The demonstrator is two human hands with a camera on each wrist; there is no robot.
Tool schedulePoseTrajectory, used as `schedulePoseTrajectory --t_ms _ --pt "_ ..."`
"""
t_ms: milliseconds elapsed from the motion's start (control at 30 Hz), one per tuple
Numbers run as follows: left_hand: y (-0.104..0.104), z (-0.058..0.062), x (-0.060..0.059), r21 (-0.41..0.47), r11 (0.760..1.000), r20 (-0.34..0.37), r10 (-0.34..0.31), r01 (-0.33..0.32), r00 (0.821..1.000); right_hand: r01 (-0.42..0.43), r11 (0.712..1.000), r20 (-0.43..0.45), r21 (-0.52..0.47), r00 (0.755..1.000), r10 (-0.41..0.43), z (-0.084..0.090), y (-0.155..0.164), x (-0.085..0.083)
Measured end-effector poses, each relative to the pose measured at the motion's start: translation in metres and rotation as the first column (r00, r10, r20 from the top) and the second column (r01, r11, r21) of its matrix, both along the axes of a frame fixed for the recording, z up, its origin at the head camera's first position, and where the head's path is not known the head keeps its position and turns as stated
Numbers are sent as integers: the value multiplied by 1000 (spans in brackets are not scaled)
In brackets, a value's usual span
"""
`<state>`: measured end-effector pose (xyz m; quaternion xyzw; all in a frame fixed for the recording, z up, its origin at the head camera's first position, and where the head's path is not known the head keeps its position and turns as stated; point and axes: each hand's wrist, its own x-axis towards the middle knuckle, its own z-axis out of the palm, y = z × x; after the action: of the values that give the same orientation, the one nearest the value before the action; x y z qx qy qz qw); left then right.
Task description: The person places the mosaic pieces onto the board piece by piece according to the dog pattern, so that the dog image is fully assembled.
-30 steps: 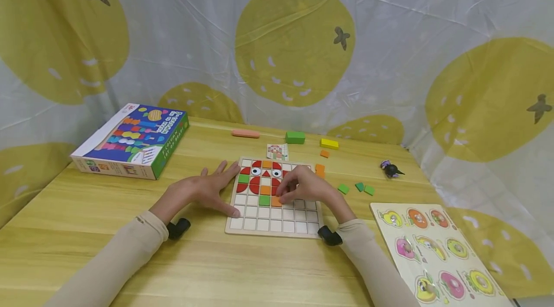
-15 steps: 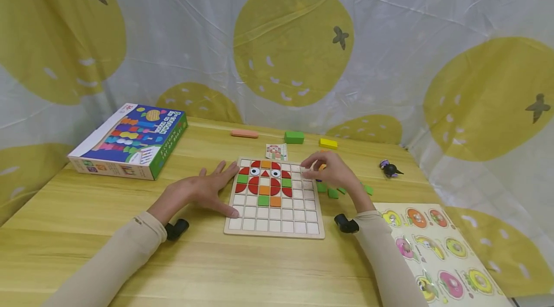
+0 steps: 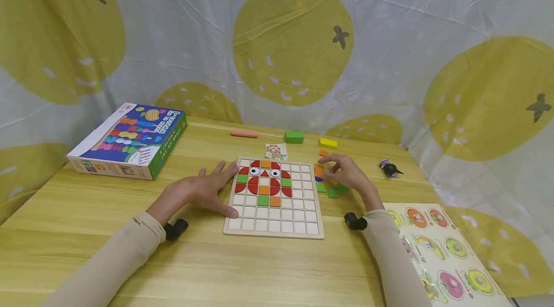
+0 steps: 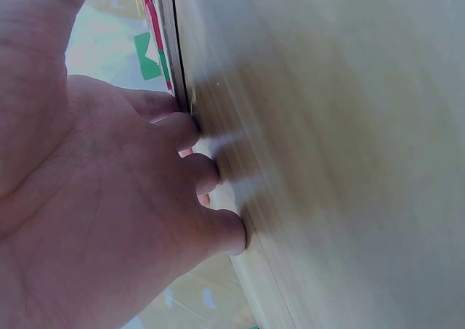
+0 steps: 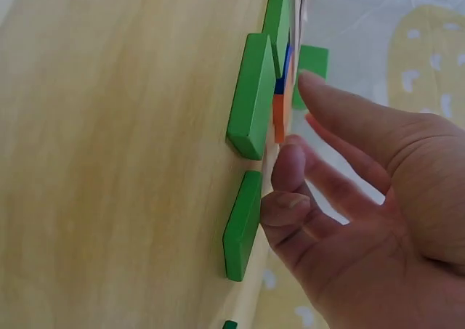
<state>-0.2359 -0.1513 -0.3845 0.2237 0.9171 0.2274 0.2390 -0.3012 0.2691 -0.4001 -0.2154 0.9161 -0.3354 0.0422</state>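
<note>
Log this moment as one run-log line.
left hand: flat beside puzzle board | right hand: at loose tiles, touching orange tile | green tiles nearby

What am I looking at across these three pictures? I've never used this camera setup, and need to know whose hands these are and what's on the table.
No machine here: a person works with bare hands. The wide picture comes from a camera on their head; the two close ones from cameras on each wrist. The left hand rests flat on the wooden table, touching the grid puzzle board. The right hand reaches among loose green tiles and an orange tile beside the board, holding nothing clearly. A game box and a fruit puzzle lie nearby.
</note>
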Motion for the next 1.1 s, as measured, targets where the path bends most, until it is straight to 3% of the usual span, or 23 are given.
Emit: schedulePoseTrajectory --t_ms 300,600,1100 --pt "0 2 0 0 1000 1 -3 3 1000 11 1000 43 -5 999 -11 -3 -6 -3" --pt "0 2 0 -10 1000 -1 -6 6 1000 73 997 113 7 991 -73 -2 -9 -2" --pt "0 1 0 0 1000 0 -2 2 1000 96 995 62 2 993 -96 0 -6 0"
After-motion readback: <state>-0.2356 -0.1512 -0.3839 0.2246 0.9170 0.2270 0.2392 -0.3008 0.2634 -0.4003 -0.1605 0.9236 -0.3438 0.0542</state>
